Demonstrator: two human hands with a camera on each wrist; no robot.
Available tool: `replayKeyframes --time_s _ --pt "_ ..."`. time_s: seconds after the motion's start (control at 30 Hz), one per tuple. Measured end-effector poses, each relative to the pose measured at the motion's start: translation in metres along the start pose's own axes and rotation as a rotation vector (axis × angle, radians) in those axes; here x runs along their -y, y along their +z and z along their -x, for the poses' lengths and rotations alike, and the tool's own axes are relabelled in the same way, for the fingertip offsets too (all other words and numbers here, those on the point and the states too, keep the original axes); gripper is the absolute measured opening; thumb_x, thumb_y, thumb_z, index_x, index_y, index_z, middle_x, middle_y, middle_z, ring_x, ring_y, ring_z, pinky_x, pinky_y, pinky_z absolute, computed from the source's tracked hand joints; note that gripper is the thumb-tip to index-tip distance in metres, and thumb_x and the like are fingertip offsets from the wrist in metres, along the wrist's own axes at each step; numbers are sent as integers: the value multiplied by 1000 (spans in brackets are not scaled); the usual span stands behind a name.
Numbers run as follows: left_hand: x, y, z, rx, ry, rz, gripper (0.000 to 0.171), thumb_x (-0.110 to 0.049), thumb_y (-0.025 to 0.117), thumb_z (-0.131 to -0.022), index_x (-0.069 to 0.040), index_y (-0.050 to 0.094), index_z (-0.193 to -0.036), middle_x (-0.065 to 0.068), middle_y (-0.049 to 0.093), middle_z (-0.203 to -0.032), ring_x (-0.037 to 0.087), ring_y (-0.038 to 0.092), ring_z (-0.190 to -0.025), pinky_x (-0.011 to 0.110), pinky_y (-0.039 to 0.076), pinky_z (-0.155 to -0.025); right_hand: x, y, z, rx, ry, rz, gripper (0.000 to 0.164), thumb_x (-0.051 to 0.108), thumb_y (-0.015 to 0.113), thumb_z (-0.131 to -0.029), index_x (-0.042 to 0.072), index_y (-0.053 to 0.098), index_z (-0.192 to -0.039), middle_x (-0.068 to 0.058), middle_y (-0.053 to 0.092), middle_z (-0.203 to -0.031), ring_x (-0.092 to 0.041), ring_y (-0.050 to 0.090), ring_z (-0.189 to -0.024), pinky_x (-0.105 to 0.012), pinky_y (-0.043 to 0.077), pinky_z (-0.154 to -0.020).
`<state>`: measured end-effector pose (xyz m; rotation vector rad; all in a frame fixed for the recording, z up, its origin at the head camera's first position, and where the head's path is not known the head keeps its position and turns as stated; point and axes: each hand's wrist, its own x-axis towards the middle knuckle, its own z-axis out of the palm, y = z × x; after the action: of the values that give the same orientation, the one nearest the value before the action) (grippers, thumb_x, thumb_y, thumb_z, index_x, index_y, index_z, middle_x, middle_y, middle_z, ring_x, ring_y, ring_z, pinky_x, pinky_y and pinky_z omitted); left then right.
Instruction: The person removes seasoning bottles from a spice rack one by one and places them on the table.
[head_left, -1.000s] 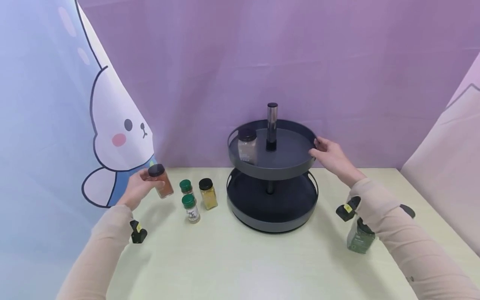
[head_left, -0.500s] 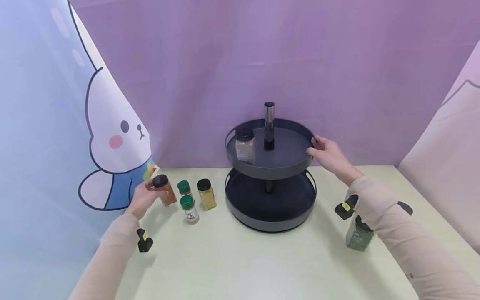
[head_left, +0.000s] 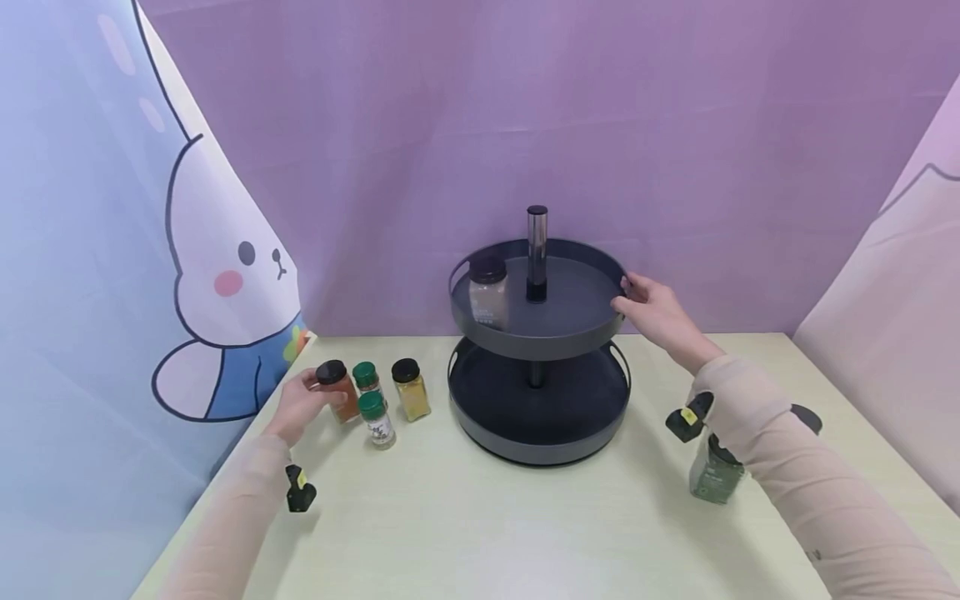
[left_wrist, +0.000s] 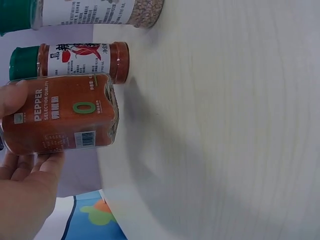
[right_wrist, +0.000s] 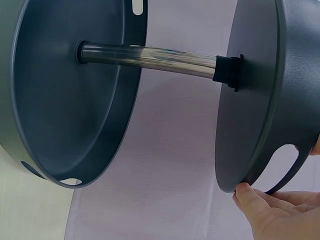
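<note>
My left hand (head_left: pixel 298 407) grips a square clear jar of red pepper powder (left_wrist: pixel 60 115) with a black lid, at the left of the table. Whether its base touches the table I cannot tell. Close beside it stand a green-capped bottle of red powder (left_wrist: pixel 80 59) and a green-capped bottle of pale grains (head_left: pixel 380 430). A black-lidded jar of yellow spice (head_left: pixel 413 397) is just right of these. With thumb and fingers at a handle cutout, my right hand (head_left: pixel 660 315) holds the upper rim of a dark grey two-tier round tray stand (head_left: pixel 540 343).
On the stand's upper tier, toward the left, sits a black-lidded clear jar (head_left: pixel 488 302). A jar with green contents (head_left: pixel 715 478) stands under my right forearm, and another dark lid (head_left: pixel 807 418) shows behind the sleeve. Purple cloth (head_left: pixel 390 167) hangs behind the table.
My left hand has brought the pepper jar rightward and down, closer to the green-capped bottles. My right hand keeps its hold on the upper tray's rim.
</note>
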<state>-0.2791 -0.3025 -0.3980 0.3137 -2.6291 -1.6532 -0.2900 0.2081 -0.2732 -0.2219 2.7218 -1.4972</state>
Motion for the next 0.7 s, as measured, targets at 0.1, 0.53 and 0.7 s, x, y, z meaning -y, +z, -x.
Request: replayKeyframes --time_s 0.1,0.53,0.7 --pt "2 1 -1 7 -4 5 64 -10 66 -80 3 33 -133 23 40 -137 35 36 -128 54 26 -108 0 0 0 -5 -4 0 67 25 43 -94 3 7 -147 -14 18 -152 -30 19 -139 -45 25 -111" --pt "4 2 2 10 -20 9 65 -6 64 -80 3 31 -135 23 39 -137 36 36 -128 55 25 -108 0 1 -1 -17 -5 -6 67 23 44 -94 3 8 -147 -14 19 -151 -29 20 -139 -44 25 -111" --pt "6 2 3 13 -24 8 67 -6 64 -80 4 29 -136 23 38 -138 36 35 -129 56 24 -108 -1 1 -1 -13 -1 -14 67 23 44 -94 4 7 -147 -13 18 -152 -28 19 -139 -43 24 -112"
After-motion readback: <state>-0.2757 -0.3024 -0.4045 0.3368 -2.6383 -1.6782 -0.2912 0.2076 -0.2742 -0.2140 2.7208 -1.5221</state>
